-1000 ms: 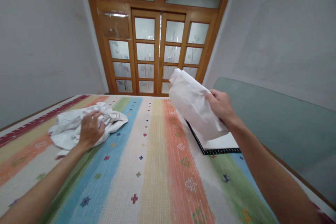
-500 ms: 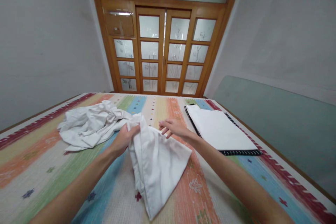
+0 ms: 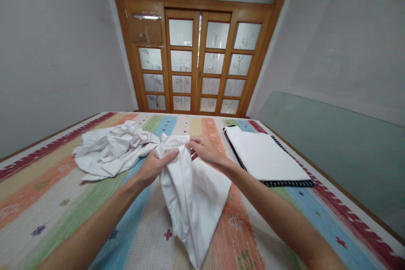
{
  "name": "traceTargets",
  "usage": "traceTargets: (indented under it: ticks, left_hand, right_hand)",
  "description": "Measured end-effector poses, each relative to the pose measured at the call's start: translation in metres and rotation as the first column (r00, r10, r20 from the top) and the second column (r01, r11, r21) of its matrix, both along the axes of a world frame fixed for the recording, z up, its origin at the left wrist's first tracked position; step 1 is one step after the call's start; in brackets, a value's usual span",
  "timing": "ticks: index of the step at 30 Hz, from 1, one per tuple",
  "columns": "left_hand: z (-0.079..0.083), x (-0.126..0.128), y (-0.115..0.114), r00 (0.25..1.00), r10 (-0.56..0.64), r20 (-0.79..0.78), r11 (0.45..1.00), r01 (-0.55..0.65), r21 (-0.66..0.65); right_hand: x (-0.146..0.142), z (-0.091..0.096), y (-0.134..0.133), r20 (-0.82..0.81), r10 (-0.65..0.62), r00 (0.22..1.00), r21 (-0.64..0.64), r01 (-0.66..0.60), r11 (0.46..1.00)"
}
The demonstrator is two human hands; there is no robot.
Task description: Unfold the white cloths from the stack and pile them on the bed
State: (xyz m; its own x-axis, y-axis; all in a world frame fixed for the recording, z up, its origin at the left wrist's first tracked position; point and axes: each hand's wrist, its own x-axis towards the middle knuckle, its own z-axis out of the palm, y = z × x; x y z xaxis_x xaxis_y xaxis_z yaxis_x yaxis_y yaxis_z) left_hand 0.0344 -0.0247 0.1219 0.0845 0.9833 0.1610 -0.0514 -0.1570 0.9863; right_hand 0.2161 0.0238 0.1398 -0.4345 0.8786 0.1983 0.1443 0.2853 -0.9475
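A white cloth point(image 3: 202, 202) hangs from both my hands over the striped bed cover, its lower end tapering to a point near the bottom of the view. My left hand point(image 3: 155, 166) grips its upper left part, thumb laid across the fabric. At the upper right edge, my right hand point(image 3: 205, 149) pinches the cloth between thumb and fingers. Just left of my left hand lies a crumpled heap of white fabric point(image 3: 114, 149); whether it joins the held cloth I cannot tell.
To the right lies a flat, folded white piece point(image 3: 265, 154) with black edging point(image 3: 289, 184). Everything rests on a striped, multicoloured cover point(image 3: 133, 228). A pale green panel point(image 3: 335, 147) runs along the right wall. Wooden doors with glass panes point(image 3: 199, 63) stand beyond the far edge.
My right hand has moved left and taken hold of the cloth's upper edge. The cloth is lifted and gathered more, and my left hand has shifted slightly right.
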Motion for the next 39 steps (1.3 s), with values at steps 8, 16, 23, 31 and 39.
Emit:
traceTargets:
  ticks: [8, 16, 23, 31, 39]
  left_hand:
    - [0.036, -0.063, 0.006, 0.846, 0.49, 0.211, 0.87, -0.49, -0.059]
    - [0.014, -0.095, 0.001, 0.895, 0.438, -0.082, 0.893, -0.423, 0.154]
    - [0.025, -0.067, -0.015, 0.792, 0.449, -0.412, 0.852, -0.242, 0.463]
    - [0.055, -0.043, -0.019, 0.438, 0.554, -0.708, 0.486, 0.52, 0.702]
    - [0.055, -0.025, -0.014, 0.4, 0.541, -0.74, 0.583, 0.455, 0.673]
  right_hand:
    - [0.107, 0.046, 0.05, -0.69, -0.541, 0.48, -0.006, 0.744, 0.668]
    - [0.166, 0.009, 0.055, -0.203, -0.713, 0.671, -0.022, 0.725, 0.688]
    - [0.126, -0.003, 0.029, -0.049, -0.812, 0.582, 0.576, 0.68, 0.453]
    - [0.038, 0.028, -0.067, 0.282, -0.147, 0.948, 0.511, -0.019, 0.859]
    - [0.022, 0.025, -0.12, 0.657, 0.073, 0.75, 0.548, -0.542, 0.638]
